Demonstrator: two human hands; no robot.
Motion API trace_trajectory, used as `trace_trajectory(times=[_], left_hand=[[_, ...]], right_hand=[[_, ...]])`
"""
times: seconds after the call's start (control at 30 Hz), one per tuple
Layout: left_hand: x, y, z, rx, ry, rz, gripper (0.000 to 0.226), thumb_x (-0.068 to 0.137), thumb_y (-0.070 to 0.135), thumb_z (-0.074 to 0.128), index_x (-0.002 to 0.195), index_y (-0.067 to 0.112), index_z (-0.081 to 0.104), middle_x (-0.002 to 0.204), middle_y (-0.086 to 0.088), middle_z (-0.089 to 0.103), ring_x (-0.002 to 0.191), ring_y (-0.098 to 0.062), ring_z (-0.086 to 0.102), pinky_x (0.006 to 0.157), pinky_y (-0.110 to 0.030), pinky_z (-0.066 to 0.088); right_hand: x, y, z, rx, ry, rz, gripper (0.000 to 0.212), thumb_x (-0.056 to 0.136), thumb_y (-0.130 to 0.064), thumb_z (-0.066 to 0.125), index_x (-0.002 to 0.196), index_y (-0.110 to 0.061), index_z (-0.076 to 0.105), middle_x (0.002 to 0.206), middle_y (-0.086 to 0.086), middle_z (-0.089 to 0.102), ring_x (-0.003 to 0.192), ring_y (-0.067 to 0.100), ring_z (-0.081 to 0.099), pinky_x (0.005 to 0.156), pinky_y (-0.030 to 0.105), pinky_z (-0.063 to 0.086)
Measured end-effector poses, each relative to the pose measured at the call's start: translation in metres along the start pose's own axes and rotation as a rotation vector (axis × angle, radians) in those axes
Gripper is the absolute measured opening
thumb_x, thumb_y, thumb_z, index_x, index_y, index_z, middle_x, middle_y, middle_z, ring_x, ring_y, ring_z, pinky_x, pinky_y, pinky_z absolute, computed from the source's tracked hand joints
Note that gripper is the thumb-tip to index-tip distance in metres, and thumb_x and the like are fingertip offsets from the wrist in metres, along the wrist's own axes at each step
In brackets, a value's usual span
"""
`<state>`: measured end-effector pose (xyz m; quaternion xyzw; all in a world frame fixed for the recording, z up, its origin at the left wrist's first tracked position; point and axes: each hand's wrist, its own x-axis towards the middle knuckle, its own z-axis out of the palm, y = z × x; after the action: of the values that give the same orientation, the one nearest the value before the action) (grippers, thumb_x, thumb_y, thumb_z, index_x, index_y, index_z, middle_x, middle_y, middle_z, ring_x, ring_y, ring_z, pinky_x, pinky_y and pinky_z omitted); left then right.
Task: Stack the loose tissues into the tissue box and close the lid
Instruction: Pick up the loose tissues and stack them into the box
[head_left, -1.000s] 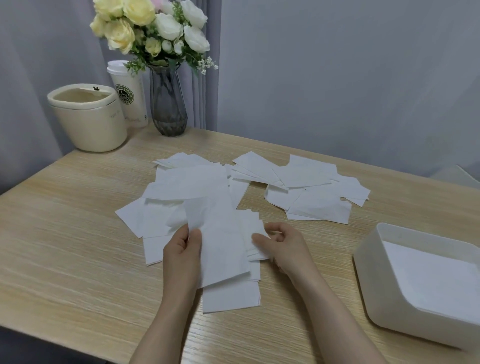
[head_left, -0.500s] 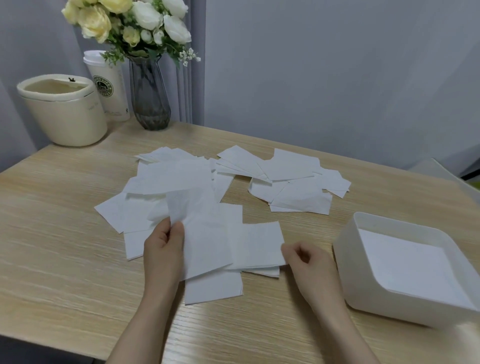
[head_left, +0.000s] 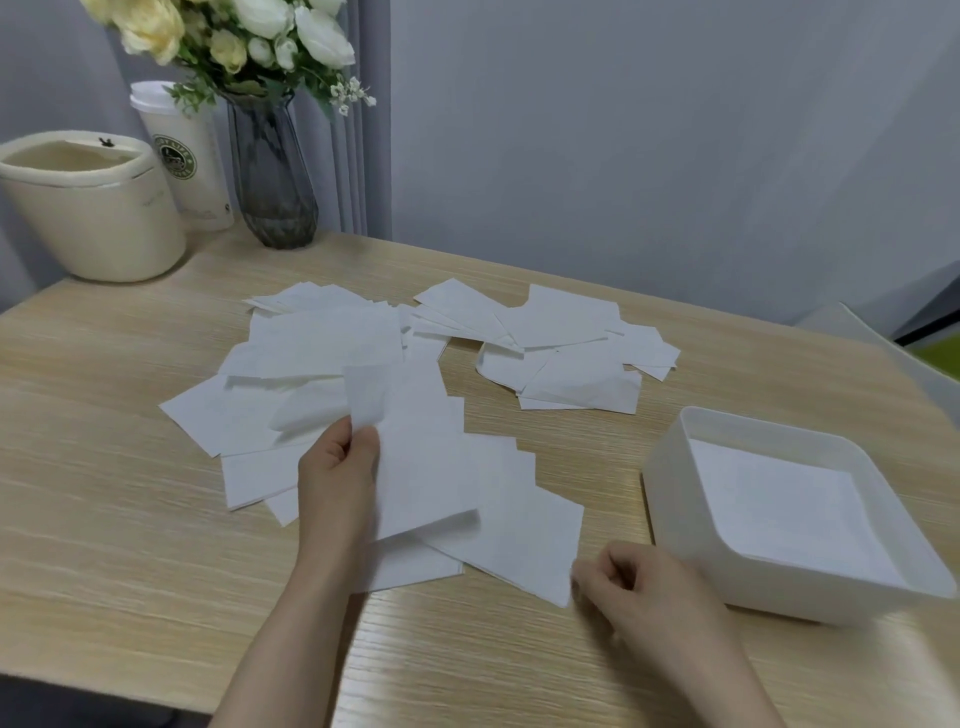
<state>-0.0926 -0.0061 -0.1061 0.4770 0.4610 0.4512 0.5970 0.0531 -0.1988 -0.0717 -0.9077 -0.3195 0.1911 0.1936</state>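
Note:
Several loose white tissues (head_left: 322, 348) lie spread over the middle of the wooden table (head_left: 104, 519). My left hand (head_left: 337, 467) grips one tissue (head_left: 415, 457) by its left edge, lifted slightly off the pile. My right hand (head_left: 623, 587) pinches the near corner of another tissue (head_left: 519, 535) that lies flat, pulled toward the box. The white tissue box (head_left: 670, 478) stands open at the right with flat tissues inside. No lid is in view.
A second heap of tissues (head_left: 566, 348) lies behind the box. At the back left stand a cream bin (head_left: 98, 218), a paper cup (head_left: 187, 161) and a glass vase of flowers (head_left: 270, 171). A grey wall runs behind the table.
My right hand has dragged a tissue to the right and nearer, toward the box. My left hand keeps hold of its tissue in about the same place.

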Motion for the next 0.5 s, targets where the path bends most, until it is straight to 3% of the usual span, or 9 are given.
trace_trajectory(times=[0.13,0.2,0.3,0.4,0.5], left_hand=[[0.001,-0.013,0.002,0.0,-0.024,-0.041,0.022,0.094,0.009,0.049,0.079,0.011,0.065,0.081,-0.007,0.064,0.079,-0.022,0.055,0.073,-0.038,0.041],[0.001,-0.016,0.001,0.005,-0.027,-0.042,0.02,0.095,0.01,0.049,0.081,0.009,0.064,0.081,-0.008,0.063,0.078,-0.022,0.055,0.072,-0.039,0.041],[-0.001,-0.013,-0.001,-0.01,-0.041,-0.045,0.022,0.096,0.01,0.049,0.081,0.01,0.065,0.082,-0.008,0.065,0.078,-0.022,0.057,0.073,-0.039,0.042],[-0.004,-0.009,-0.002,-0.023,-0.072,-0.051,0.027,0.097,0.009,0.05,0.081,0.018,0.071,0.083,-0.006,0.069,0.078,-0.023,0.06,0.074,-0.039,0.045],[-0.006,-0.006,-0.002,-0.02,-0.081,-0.049,0.03,0.097,0.009,0.05,0.081,0.022,0.072,0.083,-0.003,0.071,0.078,-0.022,0.061,0.074,-0.038,0.045]], right_hand=[[0.008,-0.012,-0.002,0.046,0.159,-0.139,0.022,0.086,-0.04,0.06,0.071,-0.025,0.055,0.071,-0.011,0.06,0.069,0.002,0.055,0.061,0.022,0.042],[0.022,-0.02,0.003,0.137,0.146,-0.238,0.008,0.087,-0.033,0.063,0.082,-0.03,0.058,0.089,-0.016,0.056,0.081,-0.007,0.052,0.067,0.018,0.04],[0.043,-0.029,0.01,0.173,0.045,-0.284,0.018,0.085,-0.031,0.067,0.1,-0.032,0.056,0.106,-0.021,0.048,0.092,-0.015,0.05,0.078,0.018,0.042],[0.053,-0.036,0.014,0.144,0.001,-0.235,0.027,0.078,-0.035,0.072,0.101,-0.031,0.057,0.103,-0.018,0.048,0.09,-0.008,0.051,0.076,0.021,0.042],[0.054,-0.038,0.013,0.133,-0.008,-0.178,0.025,0.074,-0.036,0.074,0.091,-0.029,0.057,0.083,-0.014,0.052,0.074,0.003,0.05,0.062,0.024,0.037]])
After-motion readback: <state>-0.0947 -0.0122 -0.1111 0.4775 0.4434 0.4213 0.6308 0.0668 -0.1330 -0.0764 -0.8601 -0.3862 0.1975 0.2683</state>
